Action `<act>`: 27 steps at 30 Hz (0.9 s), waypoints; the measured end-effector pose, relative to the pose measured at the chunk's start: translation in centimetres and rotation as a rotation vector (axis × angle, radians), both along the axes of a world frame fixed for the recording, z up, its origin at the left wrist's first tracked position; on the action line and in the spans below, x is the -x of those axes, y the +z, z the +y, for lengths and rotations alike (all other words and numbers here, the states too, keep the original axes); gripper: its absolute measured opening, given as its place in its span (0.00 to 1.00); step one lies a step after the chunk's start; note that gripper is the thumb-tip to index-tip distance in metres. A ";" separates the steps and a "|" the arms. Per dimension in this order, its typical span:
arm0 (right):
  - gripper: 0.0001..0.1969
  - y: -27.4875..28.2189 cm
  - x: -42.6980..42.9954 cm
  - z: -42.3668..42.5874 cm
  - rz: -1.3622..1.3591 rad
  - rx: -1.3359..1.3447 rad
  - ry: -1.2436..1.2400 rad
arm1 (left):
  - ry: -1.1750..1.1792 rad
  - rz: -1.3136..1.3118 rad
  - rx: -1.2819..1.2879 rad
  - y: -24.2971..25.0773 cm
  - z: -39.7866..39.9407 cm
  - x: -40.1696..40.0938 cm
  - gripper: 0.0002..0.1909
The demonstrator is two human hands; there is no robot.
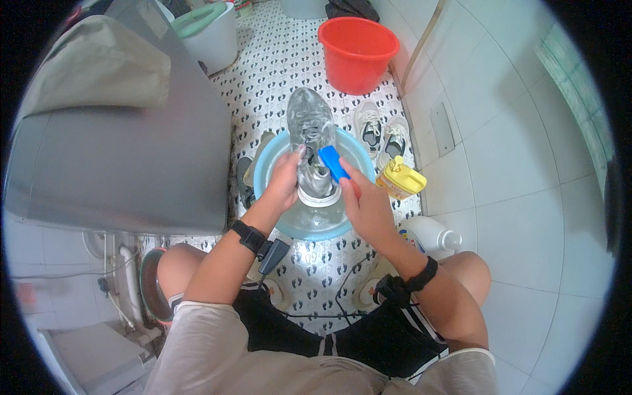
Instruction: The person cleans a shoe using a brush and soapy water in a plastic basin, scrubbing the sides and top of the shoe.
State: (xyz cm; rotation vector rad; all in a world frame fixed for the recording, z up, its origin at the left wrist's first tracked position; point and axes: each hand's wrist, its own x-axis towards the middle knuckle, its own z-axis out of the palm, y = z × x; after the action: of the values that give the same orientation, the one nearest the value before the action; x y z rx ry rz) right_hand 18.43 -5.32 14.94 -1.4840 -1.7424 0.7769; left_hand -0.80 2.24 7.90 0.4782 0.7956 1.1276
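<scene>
A grey lace-up shoe (310,118) covered in whitish suds is held over a light blue plastic basin (291,233), its toe pointing away from me. My left hand (284,180) grips the shoe's left side near the opening, thumb at the collar. In my right hand (365,205) is a blue scrubbing brush (334,163), held against or just beside the right edge of the shoe's opening; its bristles cannot be made out. Cloudy water (316,219) lies in the basin under the white heel.
A red bucket (360,59) stands beyond the basin. To the right are white shoes (369,129), a yellow jug (402,181) and a white bottle (432,234) near the tiled wall. Other shoes (244,180) lie left of the basin, beside a grey appliance (148,168). A cable (326,315) crosses the floor.
</scene>
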 end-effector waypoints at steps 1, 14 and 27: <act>0.20 0.0 -0.1 0.6 -0.003 0.001 -0.003 | 0.021 0.041 0.009 0.2 -0.3 -0.7 0.19; 0.19 0.9 0.9 1.5 0.019 -0.003 0.040 | 0.099 0.228 0.015 5.0 -4.1 1.4 0.22; 0.21 -0.5 1.3 2.0 0.071 0.052 0.054 | 0.006 0.279 -0.039 3.4 -3.7 1.6 0.28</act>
State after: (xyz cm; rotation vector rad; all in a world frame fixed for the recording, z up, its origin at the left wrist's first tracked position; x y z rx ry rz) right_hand 17.15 -3.31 14.49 -1.4312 -1.7267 0.8987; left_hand -2.41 -1.46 11.27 0.6763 1.0192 1.0964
